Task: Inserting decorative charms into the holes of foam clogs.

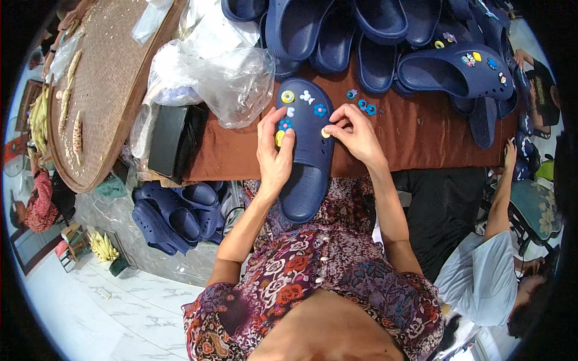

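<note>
A navy clog (306,147) lies on the brown cloth, toe pointing away and heel over the near edge. My left hand (276,153) grips its left side, with the thumb by a round yellow charm (280,138). Between thumb and finger, my right hand (360,137) pinches another yellow charm (325,132) against the right side of the upper. Blue flower charms (320,110), a white charm (307,96) and a yellow ring-shaped charm (288,96) sit on the clog. Small loose blue charms (362,104) lie on the cloth, right of the toe.
Piled navy clogs (376,18) line the table's far side; a decorated clog (454,72) lies at right. Clear plastic bags (232,84) and a black box (171,141) are at left, by a woven tray (102,90). More clogs (177,216) hang low left. A person (481,271) is at right.
</note>
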The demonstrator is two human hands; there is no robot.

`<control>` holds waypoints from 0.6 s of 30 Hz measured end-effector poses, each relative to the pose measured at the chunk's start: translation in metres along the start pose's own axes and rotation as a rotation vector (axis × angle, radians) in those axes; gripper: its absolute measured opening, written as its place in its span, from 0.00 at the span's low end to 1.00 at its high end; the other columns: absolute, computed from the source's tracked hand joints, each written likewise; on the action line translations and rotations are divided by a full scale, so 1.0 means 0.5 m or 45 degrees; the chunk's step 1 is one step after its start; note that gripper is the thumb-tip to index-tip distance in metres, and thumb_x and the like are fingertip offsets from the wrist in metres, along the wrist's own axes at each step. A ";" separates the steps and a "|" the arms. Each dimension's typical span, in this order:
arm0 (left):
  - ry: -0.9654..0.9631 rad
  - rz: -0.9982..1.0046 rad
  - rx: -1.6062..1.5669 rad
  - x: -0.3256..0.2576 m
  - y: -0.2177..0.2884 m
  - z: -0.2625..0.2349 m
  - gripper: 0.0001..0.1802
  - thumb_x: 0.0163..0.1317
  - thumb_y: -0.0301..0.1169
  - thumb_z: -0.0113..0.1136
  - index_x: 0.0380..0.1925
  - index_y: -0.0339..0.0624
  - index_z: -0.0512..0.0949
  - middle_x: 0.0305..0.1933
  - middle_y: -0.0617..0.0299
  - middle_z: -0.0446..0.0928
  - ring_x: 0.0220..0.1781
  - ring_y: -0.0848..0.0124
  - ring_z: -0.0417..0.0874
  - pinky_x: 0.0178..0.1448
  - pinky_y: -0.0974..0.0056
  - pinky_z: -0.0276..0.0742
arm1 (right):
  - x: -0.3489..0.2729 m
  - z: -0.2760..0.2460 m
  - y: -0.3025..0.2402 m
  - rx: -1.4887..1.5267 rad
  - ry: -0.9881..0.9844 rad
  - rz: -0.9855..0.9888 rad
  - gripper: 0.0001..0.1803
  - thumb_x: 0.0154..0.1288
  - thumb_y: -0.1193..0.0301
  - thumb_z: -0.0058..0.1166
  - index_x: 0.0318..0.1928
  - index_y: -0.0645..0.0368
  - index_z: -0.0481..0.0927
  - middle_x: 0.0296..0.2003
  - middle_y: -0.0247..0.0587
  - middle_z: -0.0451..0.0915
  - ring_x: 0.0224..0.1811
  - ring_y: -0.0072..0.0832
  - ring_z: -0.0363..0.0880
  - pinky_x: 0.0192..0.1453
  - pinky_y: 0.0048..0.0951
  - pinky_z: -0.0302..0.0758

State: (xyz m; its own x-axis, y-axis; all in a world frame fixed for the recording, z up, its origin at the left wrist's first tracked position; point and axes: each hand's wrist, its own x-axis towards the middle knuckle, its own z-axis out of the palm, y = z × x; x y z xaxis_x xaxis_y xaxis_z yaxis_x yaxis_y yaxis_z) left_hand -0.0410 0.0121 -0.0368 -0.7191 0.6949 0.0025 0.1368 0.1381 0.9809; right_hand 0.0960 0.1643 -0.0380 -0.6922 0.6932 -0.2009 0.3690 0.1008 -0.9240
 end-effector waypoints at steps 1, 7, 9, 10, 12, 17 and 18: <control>-0.011 -0.005 -0.007 0.001 -0.002 -0.002 0.22 0.64 0.25 0.56 0.59 0.41 0.73 0.65 0.45 0.67 0.69 0.54 0.68 0.73 0.56 0.60 | 0.001 -0.003 0.001 -0.015 -0.042 0.005 0.10 0.59 0.73 0.67 0.38 0.62 0.79 0.36 0.33 0.76 0.35 0.19 0.79 0.40 0.24 0.77; -0.050 0.006 0.020 0.008 -0.003 -0.005 0.21 0.62 0.24 0.57 0.57 0.40 0.75 0.64 0.46 0.69 0.70 0.55 0.67 0.73 0.56 0.59 | -0.020 -0.002 0.060 0.687 0.043 0.226 0.06 0.64 0.74 0.62 0.39 0.63 0.80 0.37 0.33 0.78 0.33 0.19 0.76 0.42 0.19 0.74; -0.064 -0.022 -0.016 0.006 -0.021 -0.011 0.22 0.64 0.24 0.56 0.59 0.38 0.73 0.64 0.50 0.69 0.69 0.60 0.68 0.73 0.59 0.60 | -0.032 -0.013 0.058 0.614 0.163 0.161 0.06 0.65 0.74 0.61 0.40 0.62 0.80 0.38 0.33 0.78 0.34 0.18 0.76 0.42 0.19 0.75; -0.076 -0.047 -0.047 0.005 -0.028 -0.012 0.22 0.66 0.23 0.56 0.61 0.37 0.71 0.64 0.54 0.70 0.68 0.66 0.68 0.72 0.62 0.60 | -0.039 -0.021 0.056 0.544 0.278 0.094 0.05 0.65 0.75 0.60 0.40 0.62 0.81 0.38 0.33 0.79 0.34 0.18 0.76 0.41 0.19 0.75; -0.066 -0.073 -0.065 0.004 -0.021 -0.014 0.22 0.66 0.22 0.56 0.61 0.36 0.71 0.64 0.56 0.70 0.67 0.67 0.69 0.71 0.63 0.61 | -0.053 -0.040 0.042 0.285 0.327 0.064 0.06 0.65 0.75 0.61 0.41 0.62 0.80 0.38 0.33 0.79 0.35 0.18 0.77 0.41 0.20 0.75; -0.074 -0.100 -0.118 0.012 -0.007 -0.013 0.24 0.65 0.21 0.56 0.62 0.35 0.70 0.59 0.57 0.73 0.62 0.70 0.72 0.68 0.65 0.65 | -0.082 -0.039 0.027 -0.217 0.193 -0.027 0.11 0.61 0.75 0.63 0.44 0.61 0.80 0.37 0.38 0.79 0.36 0.24 0.80 0.40 0.26 0.79; -0.070 -0.096 -0.111 0.013 -0.006 -0.013 0.24 0.65 0.21 0.56 0.62 0.35 0.70 0.59 0.57 0.73 0.62 0.70 0.72 0.68 0.65 0.65 | -0.083 -0.027 0.031 -0.236 0.209 -0.024 0.12 0.59 0.75 0.64 0.44 0.61 0.80 0.36 0.41 0.78 0.36 0.30 0.81 0.40 0.31 0.79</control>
State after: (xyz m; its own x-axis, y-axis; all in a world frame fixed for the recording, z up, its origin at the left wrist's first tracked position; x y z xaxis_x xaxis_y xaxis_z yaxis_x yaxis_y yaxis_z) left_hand -0.0502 0.0116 -0.0387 -0.6862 0.7229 -0.0802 0.0221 0.1310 0.9911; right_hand 0.1389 0.1469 -0.0394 -0.5957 0.7950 -0.1146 0.4750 0.2336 -0.8484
